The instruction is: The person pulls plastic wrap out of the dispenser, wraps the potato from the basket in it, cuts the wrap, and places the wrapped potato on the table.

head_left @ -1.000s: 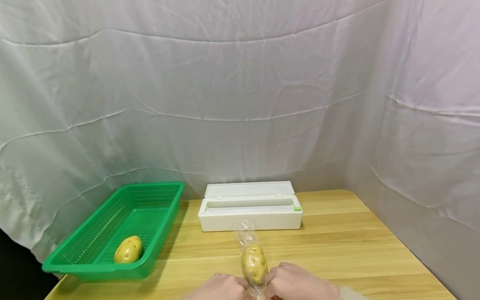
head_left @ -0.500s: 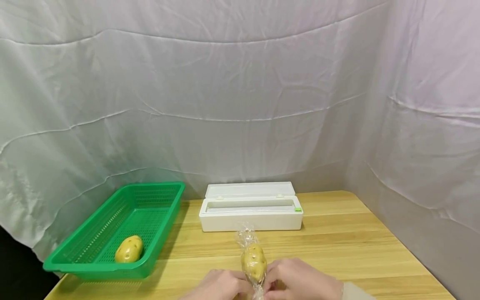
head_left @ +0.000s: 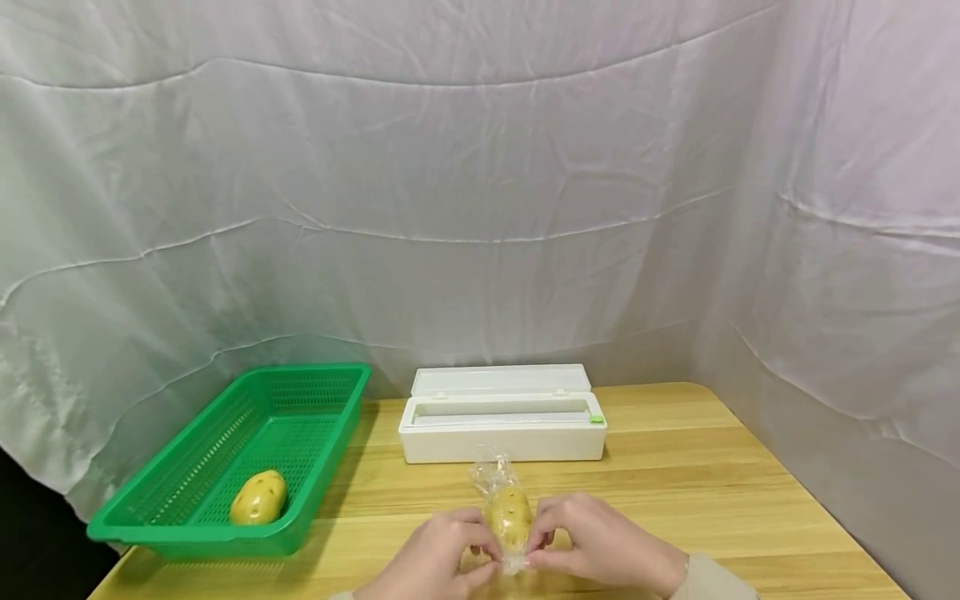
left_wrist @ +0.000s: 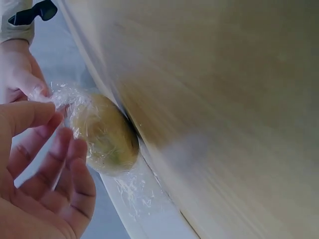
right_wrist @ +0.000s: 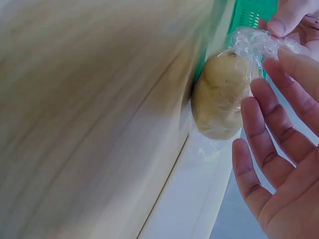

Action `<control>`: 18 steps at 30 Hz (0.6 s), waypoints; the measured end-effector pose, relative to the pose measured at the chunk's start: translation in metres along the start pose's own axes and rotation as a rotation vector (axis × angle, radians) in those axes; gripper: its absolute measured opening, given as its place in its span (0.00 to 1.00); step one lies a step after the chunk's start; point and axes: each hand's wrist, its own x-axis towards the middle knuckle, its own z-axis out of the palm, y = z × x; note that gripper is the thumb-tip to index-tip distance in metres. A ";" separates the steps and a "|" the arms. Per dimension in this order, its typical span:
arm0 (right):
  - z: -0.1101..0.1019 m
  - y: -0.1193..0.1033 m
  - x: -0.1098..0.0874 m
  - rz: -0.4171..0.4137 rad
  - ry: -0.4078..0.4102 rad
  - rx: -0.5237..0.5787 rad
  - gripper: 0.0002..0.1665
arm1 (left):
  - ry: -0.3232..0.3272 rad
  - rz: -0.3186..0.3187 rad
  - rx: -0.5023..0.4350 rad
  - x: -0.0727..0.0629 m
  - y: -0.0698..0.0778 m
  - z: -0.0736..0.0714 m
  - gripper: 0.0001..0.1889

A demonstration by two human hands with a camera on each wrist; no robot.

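A yellow potato point(head_left: 509, 515) in clear cling film point(head_left: 492, 473) lies on the table at the front middle, its far film end crumpled and loose. On its left, my left hand point(head_left: 446, 552) pinches the gathered near end of the film between thumb and forefinger. From the other side, my right hand point(head_left: 600, 543) pinches that same end. Both wrist views show the film bunched at the fingertips, right against the potato. In the right wrist view the other fingers of the right hand point(right_wrist: 281, 154) are loosely spread beside the potato point(right_wrist: 222, 94).
A white cling film box point(head_left: 502, 444) with its lid raised stands behind the wrapped potato. At the left a green plastic basket point(head_left: 315, 492) holds one bare potato point(head_left: 258, 498). Grey curtains point(head_left: 480, 292) hang behind and at the right of the wooden table point(head_left: 750, 500).
Both hands have come further into view and shifted from knuckles-up to fingertips pinching the near film end. The near film tail looks shorter and folded closer to the potato. Basket and box have not moved.
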 end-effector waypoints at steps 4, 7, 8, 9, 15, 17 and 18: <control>-0.001 0.000 0.003 0.043 0.036 0.001 0.07 | 0.061 -0.023 0.004 0.003 -0.002 0.001 0.06; 0.000 0.000 0.005 0.057 0.066 -0.022 0.07 | 0.086 -0.014 -0.006 0.005 -0.005 0.002 0.07; 0.000 0.001 0.006 0.063 0.072 -0.029 0.07 | 0.086 -0.018 -0.016 0.006 -0.006 0.002 0.07; 0.001 0.001 0.006 0.068 0.077 -0.033 0.07 | 0.083 -0.025 -0.023 0.007 -0.007 0.003 0.08; 0.001 0.005 0.011 0.091 0.072 0.017 0.07 | 0.085 -0.045 -0.033 0.010 -0.010 0.002 0.09; 0.001 0.007 0.013 0.095 0.075 0.029 0.07 | 0.094 -0.042 -0.032 0.011 -0.010 0.002 0.08; 0.001 0.007 0.014 0.095 0.078 0.033 0.07 | 0.099 -0.039 -0.033 0.012 -0.010 0.001 0.08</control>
